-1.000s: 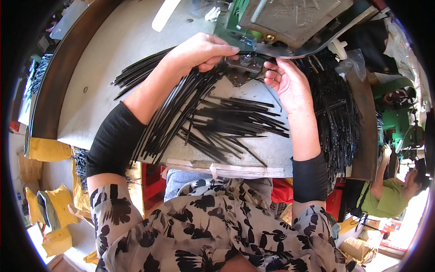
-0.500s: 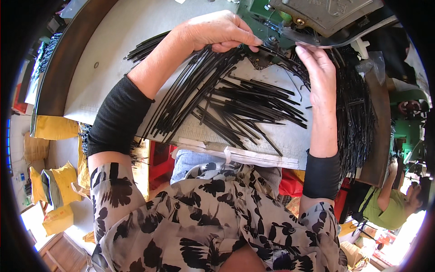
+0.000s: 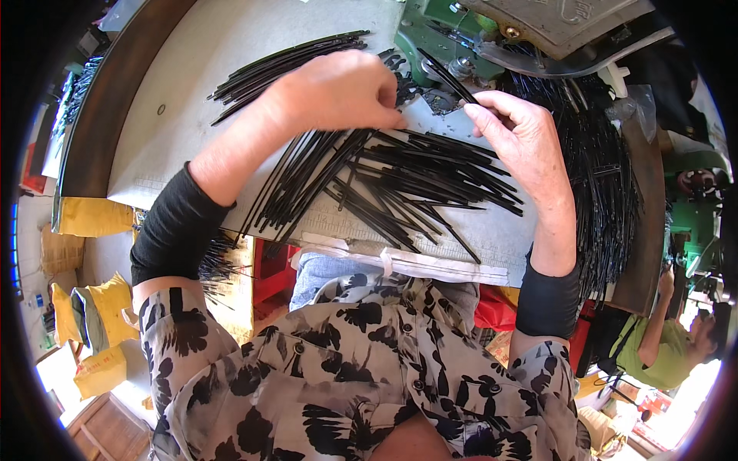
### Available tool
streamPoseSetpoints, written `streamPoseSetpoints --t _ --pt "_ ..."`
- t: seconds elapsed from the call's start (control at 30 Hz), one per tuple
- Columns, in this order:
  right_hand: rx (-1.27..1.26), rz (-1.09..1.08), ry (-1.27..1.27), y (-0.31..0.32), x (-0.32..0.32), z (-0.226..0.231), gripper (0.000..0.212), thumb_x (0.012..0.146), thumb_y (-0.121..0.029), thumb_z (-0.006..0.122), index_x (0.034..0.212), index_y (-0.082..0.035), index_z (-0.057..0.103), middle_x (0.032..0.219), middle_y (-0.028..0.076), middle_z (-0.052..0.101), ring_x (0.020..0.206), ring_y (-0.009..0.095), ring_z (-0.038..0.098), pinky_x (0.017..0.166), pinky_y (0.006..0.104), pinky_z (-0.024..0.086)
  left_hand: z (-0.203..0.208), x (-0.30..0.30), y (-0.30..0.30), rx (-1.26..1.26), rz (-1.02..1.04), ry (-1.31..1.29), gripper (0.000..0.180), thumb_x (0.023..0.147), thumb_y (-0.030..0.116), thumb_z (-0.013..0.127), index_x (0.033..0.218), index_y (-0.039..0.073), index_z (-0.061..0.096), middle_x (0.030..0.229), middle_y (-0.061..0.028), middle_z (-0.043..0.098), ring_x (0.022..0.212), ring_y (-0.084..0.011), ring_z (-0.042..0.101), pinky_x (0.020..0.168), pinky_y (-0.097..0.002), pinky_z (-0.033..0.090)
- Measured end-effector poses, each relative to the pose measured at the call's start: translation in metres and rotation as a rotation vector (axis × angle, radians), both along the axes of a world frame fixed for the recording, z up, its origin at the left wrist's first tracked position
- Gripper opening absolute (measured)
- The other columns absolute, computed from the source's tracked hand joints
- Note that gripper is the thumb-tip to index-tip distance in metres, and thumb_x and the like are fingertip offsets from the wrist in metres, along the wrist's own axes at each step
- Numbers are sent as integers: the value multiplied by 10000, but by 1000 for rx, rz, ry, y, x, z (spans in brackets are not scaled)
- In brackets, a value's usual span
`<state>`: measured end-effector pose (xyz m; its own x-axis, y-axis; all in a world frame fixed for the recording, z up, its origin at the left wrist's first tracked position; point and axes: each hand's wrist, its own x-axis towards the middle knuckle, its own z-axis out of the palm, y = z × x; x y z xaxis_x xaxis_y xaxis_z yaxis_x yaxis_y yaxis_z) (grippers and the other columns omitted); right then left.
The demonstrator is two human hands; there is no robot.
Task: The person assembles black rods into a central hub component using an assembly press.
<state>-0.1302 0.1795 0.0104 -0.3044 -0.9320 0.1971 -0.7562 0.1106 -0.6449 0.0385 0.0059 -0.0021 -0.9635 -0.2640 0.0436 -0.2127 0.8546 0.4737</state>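
My right hand pinches a thin black strip between thumb and fingers. The strip slants up and left toward the green machine; I cannot tell whether it is one or more. My left hand, a little blurred, is curled with its fingertips at the upper end of a pile of black strips. Whatever may be between those fingers is hidden. Right of that pile, more black strips lie loosely fanned across the pale worktable. Beyond my left hand rests a neater bundle of strips.
A grey metal housing and a curved metal bar overhang the far right. A dense heap of black strips covers the table's right side. A raised brown rim borders the left. Another person sits at the right.
My left hand has moved left and nearer, away from the machine to the pile. My right hand has come slightly nearer and left, with the black strip now tilted up in it.
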Motion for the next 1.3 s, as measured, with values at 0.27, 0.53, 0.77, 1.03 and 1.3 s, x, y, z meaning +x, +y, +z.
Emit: streamPoseSetpoints --t 0.27,0.53,0.77,1.03,1.3 --pt "189 72 -528 -1 1 5 331 845 -101 561 1141 44 522 711 57 639 564 74 523 510 223 413 3 -11 -9 373 102 -62 223 785 230 673 777 7 663 661 -37 637 539 -86 593 478 -228 453" --pt "251 103 -706 -3 5 -4 394 819 -96 573 1170 48 467 771 98 651 576 105 551 502 231 453 -5 -30 -14 883 158 132 259 809 302 679 854 48 653 727 -15 640 569 -72 602 460 -176 435" --pt "241 116 -720 -3 4 -2 369 844 -147 571 1164 16 485 776 80 634 573 80 548 503 197 445 -1 -37 -6 982 197 183 270 844 270 644 964 29 623 797 -33 632 638 -89 611 487 -183 453" --pt "185 99 -831 -5 3 -3 360 832 -135 599 1137 26 496 784 93 645 593 107 576 515 225 468 -6 -42 2 1041 160 297 331 877 201 612 1135 -7 594 833 -47 639 596 -92 598 470 -182 457" --pt "137 59 -890 -5 4 -2 326 834 -140 603 1110 6 508 806 97 641 639 116 601 540 224 503 -2 -51 8 1016 140 337 341 886 184 602 1158 -21 579 816 -68 650 590 -99 607 460 -196 473"
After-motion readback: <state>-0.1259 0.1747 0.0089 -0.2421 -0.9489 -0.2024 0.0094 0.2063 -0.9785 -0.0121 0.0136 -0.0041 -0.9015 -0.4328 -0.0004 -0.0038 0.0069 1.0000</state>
